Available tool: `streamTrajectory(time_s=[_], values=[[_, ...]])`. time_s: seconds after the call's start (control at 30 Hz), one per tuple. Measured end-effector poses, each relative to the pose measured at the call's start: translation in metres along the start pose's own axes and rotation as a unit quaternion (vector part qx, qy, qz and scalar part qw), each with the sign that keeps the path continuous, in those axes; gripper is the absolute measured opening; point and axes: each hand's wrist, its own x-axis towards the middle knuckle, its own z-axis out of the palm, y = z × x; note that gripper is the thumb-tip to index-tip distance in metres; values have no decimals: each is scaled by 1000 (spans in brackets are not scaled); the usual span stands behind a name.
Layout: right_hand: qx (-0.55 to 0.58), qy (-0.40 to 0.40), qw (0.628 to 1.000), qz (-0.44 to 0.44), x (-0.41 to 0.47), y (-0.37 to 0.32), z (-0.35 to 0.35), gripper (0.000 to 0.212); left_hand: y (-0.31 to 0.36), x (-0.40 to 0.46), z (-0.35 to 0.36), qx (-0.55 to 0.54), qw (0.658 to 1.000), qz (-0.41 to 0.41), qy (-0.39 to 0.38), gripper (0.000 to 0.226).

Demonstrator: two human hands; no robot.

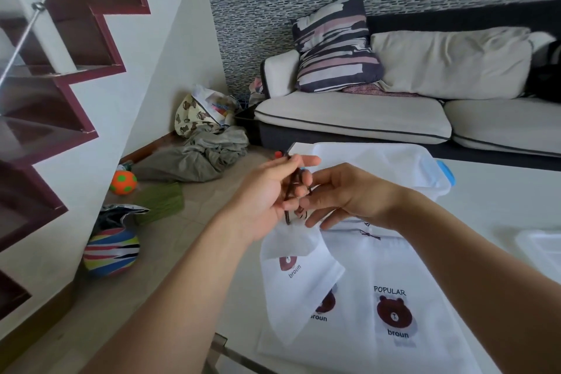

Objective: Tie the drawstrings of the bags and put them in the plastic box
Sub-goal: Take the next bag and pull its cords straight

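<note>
I see both hands raised at the centre of the frame, above the left edge of the white bench. My left hand has its palm turned up and its fingers curled round the dark brown drawstrings, so its grip is closed on the cords. My right hand faces it from the right, fingers bent in toward the same cords; its fingertips meet them where the two hands overlap, but I cannot tell whether it pinches them or only touches.

The drawstrings run down from the hands to the gathered neck of a white drawstring bag, which hangs from them just below centre, printed with a brown bear and the word "broun". Under it, more white bags of the same print lie flat in an overlapping stack on the bench at lower centre, the top one reading "POPULAR" above the bear.

The clear plastic box with a blue latch stands on the bench just behind the hands, right of centre.

At the lower right edge a translucent lid rests on the bench. A pale sofa with a striped cushion fills the upper right. On the floor at left lie an orange ball, a striped ball and a heap of grey-green cloth.
</note>
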Motion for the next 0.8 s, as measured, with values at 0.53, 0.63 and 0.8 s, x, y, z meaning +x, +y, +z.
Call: streamTrajectory(time_s=[0.53,0.63,0.8], values=[[288,104,950,61,19,7,3,40,-9,5,8,-58,995,79,34,35],[338,141,929,45,19,6,4,22,-11,5,9,-38,995,86,36,33],[441,226,867,48,26,16,0,26,-8,7,7,-53,989,51,130,43]])
